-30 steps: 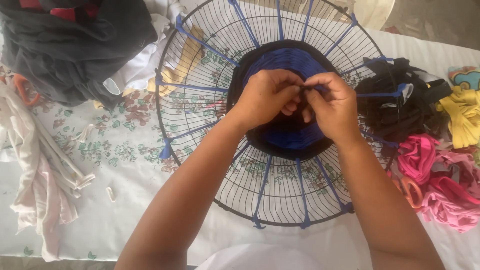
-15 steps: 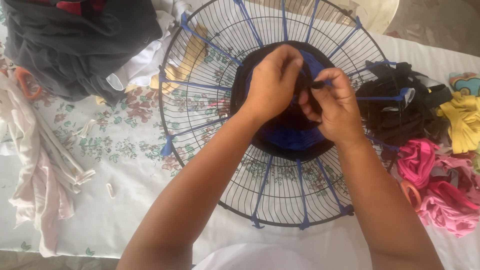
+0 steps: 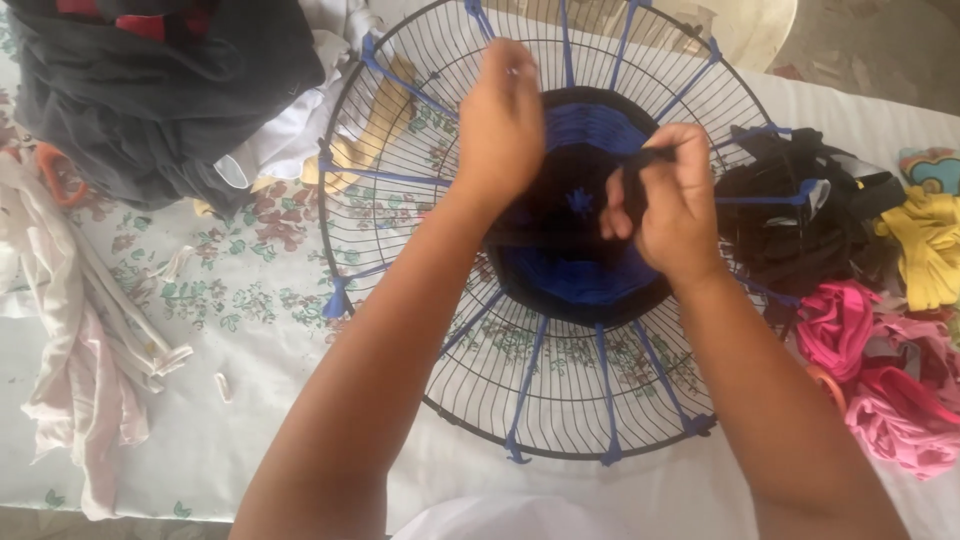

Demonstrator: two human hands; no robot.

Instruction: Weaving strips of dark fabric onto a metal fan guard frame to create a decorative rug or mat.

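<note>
i see my right hand (image 3: 668, 205) pinching a black fabric strip (image 3: 640, 160) over the round black wire fan guard (image 3: 560, 235) flat on the bench (image 3: 250, 440); left hand (image 3: 500, 125) closed above its woven blue centre, contents hidden.

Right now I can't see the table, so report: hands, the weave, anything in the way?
Left hand raised, pinched shut. Right hand grips black fabric strip. Blue-black weave in wire fan guard. Nothing blocking it.
</note>
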